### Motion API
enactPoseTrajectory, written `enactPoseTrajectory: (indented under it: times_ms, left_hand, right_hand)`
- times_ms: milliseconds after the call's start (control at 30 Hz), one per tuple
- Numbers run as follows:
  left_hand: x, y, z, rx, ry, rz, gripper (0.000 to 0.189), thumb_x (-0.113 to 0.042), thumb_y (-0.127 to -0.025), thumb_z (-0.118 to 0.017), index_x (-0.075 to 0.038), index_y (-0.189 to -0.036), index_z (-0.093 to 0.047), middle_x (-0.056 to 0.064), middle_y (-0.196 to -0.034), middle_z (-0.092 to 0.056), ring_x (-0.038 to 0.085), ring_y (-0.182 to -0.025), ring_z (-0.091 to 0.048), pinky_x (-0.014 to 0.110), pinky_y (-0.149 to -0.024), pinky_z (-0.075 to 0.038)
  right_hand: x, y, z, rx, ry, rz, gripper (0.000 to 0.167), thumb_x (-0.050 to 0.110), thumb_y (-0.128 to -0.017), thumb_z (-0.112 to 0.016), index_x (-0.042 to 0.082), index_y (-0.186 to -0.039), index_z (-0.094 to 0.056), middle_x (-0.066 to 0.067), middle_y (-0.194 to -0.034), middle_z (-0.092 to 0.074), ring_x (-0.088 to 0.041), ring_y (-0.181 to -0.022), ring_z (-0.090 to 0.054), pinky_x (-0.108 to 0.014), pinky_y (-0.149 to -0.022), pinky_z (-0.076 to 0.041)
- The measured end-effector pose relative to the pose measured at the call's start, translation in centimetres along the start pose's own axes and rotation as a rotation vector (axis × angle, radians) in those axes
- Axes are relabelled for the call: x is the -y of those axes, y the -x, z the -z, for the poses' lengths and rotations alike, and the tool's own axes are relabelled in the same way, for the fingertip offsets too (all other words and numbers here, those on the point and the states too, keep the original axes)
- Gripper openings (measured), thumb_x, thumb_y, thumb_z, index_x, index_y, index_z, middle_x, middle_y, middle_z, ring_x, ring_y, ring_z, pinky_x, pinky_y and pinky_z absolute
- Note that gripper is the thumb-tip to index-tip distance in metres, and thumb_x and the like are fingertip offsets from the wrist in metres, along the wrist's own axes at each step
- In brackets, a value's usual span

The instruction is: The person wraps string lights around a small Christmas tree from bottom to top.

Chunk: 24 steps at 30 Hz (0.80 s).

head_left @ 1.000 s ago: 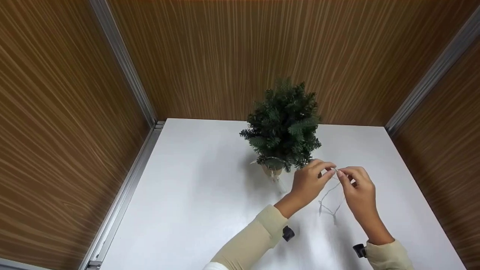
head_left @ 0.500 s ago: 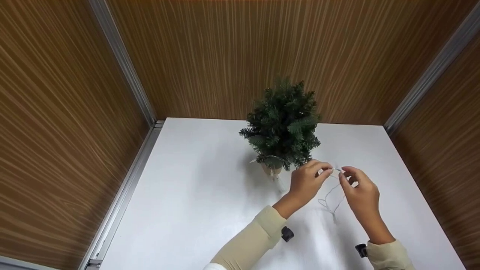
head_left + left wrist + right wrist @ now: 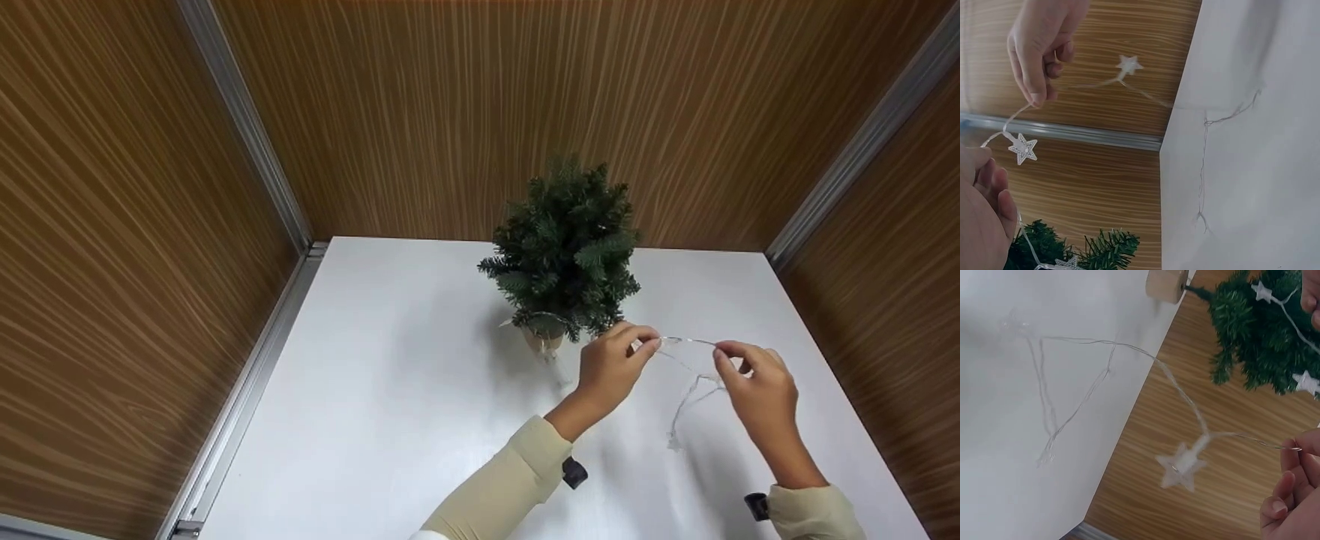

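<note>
A string of clear star lights (image 3: 690,340) stretches between my two hands to the right of a small green Christmas tree (image 3: 562,255). My left hand (image 3: 611,364) pinches the wire close to the tree's lower branches. Farther right, my right hand (image 3: 761,390) pinches it between thumb and fingertips. A star (image 3: 1023,148) hangs between the hands in the left wrist view. Beyond the right hand, another star (image 3: 1181,467) dangles, and the loose wire (image 3: 1081,405) trails across the white table. Other stars (image 3: 1262,292) lie against the branches in the right wrist view.
The tree's light-brown base (image 3: 544,341) stands on the white table (image 3: 360,390), with a bit of clear string beside it. Wood-grain panels (image 3: 420,120) enclose the table at the back and sides, with metal rails (image 3: 259,142) at the corners.
My right hand has moved right, away from the left, drawing out a longer span of wire between them. The dangling loop shifted right too. The left hand has barely moved.
</note>
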<state>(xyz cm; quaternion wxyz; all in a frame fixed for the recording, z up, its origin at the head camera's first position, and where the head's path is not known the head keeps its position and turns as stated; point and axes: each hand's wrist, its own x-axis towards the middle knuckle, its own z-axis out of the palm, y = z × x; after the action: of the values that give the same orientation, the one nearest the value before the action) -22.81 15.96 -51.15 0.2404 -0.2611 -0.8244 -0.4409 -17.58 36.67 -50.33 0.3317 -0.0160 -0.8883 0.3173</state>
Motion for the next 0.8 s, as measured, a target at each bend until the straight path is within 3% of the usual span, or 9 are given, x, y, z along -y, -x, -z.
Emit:
enactPoseTrajectory:
  times_ms: [267,500,567,700,800]
  left_hand:
    - [0.3,0.2,0.0,-0.007,0.004,-0.002,0.014,-0.033,-0.1,-0.065,-0.023,-0.101,-0.075,-0.013,-0.097,-0.07,-0.006,-0.066,-0.055,0.005,-0.062,-0.037]
    - [0.4,0.3,0.0,0.002,0.003,0.02,0.015,-0.034,-0.1,-0.064,-0.023,-0.102,-0.074,-0.013,-0.098,-0.07,-0.007,-0.066,-0.054,0.005,-0.062,-0.036]
    - [0.3,0.3,0.0,0.006,0.007,0.024,0.015,-0.034,-0.1,-0.064,-0.023,-0.103,-0.074,-0.013,-0.099,-0.07,-0.007,-0.066,-0.053,0.004,-0.061,-0.035]
    - [0.3,0.3,0.1,0.005,0.013,0.017,0.016,-0.034,-0.1,-0.064,-0.022,-0.103,-0.074,-0.012,-0.098,-0.07,-0.007,-0.066,-0.052,0.004,-0.06,-0.035]
    - [0.3,0.4,0.1,-0.001,0.014,-0.002,0.016,-0.033,-0.1,-0.064,-0.021,-0.103,-0.074,-0.011,-0.098,-0.07,-0.006,-0.065,-0.052,0.005,-0.06,-0.034]
  right_hand:
    - [-2.0,-1.0,2.0,0.017,-0.024,-0.008,0.011,-0.001,-0.086,-0.076,0.001,-0.097,-0.077,0.014,-0.082,-0.057,0.002,-0.083,-0.041,-0.015,-0.07,-0.031]
    - [-3.5,-1.3,3.2,0.003,0.002,-0.041,0.011,-0.002,-0.084,-0.077,-0.001,-0.095,-0.077,0.03,-0.085,-0.056,0.01,-0.092,-0.037,-0.031,-0.084,-0.025]
    - [-3.9,-1.3,3.3,-0.025,0.012,-0.007,0.012,-0.005,-0.081,-0.078,-0.003,-0.092,-0.077,0.02,-0.088,-0.062,0.011,-0.097,-0.033,-0.033,-0.084,-0.025]
    - [-4.8,-1.4,3.3,-0.092,0.019,0.126,0.014,-0.012,-0.074,-0.081,-0.007,-0.087,-0.077,-0.021,-0.098,-0.062,0.005,-0.104,-0.029,-0.035,-0.081,-0.025]
    - [-5.2,-1.3,3.5,-0.091,0.033,0.115,0.016,-0.011,-0.075,-0.08,-0.005,-0.089,-0.078,-0.023,-0.098,-0.062,0.006,-0.104,-0.029,-0.037,-0.083,-0.026]
